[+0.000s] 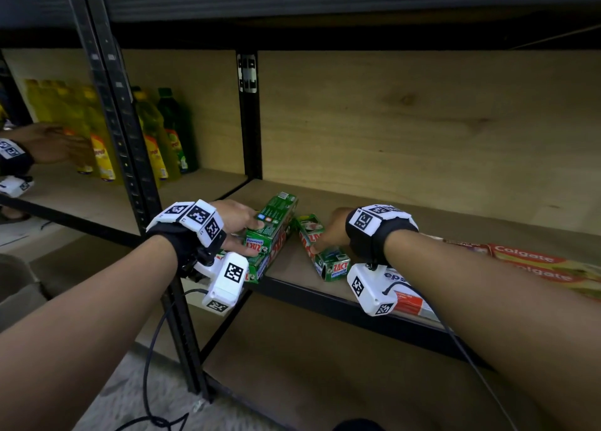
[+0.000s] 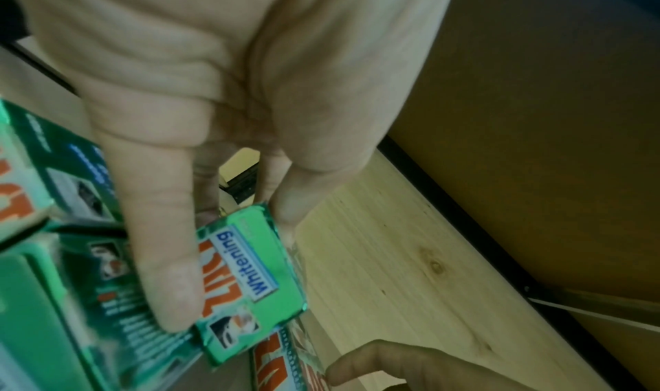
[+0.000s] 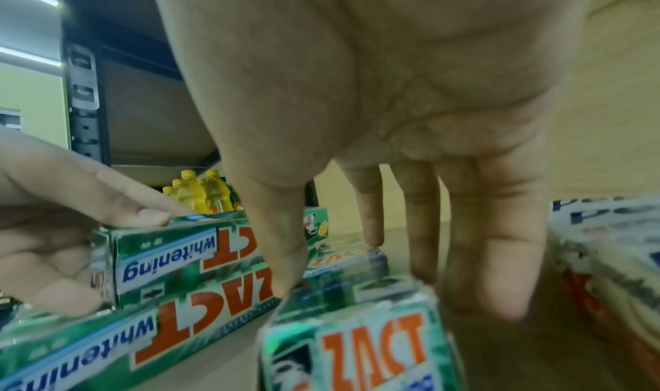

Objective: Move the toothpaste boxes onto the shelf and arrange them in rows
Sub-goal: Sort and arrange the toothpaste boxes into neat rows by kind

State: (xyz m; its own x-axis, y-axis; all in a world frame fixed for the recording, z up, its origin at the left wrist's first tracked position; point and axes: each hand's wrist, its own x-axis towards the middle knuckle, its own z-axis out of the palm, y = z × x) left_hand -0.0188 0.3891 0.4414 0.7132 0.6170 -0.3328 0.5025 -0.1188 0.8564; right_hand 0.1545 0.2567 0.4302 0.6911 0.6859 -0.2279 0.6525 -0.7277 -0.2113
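Head view: left hand [image 1: 234,225] grips stacked box [image 1: 276,222] at shelf edge [image 1: 305,292]; right hand [image 1: 335,229] pinches lone box [image 1: 331,261].

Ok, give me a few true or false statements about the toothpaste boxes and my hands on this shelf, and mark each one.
1. The left hand grips the stacked Zact boxes. True.
2. The Colgate boxes stand upright. False: they lie flat on the shelf board, beside the right forearm.
3. The right hand has its thumb and fingers on a lone Zact box that lies flat on the board. True.
4. The bottles in the neighbouring bay are mostly red. False: most are yellow, and at least one is green.
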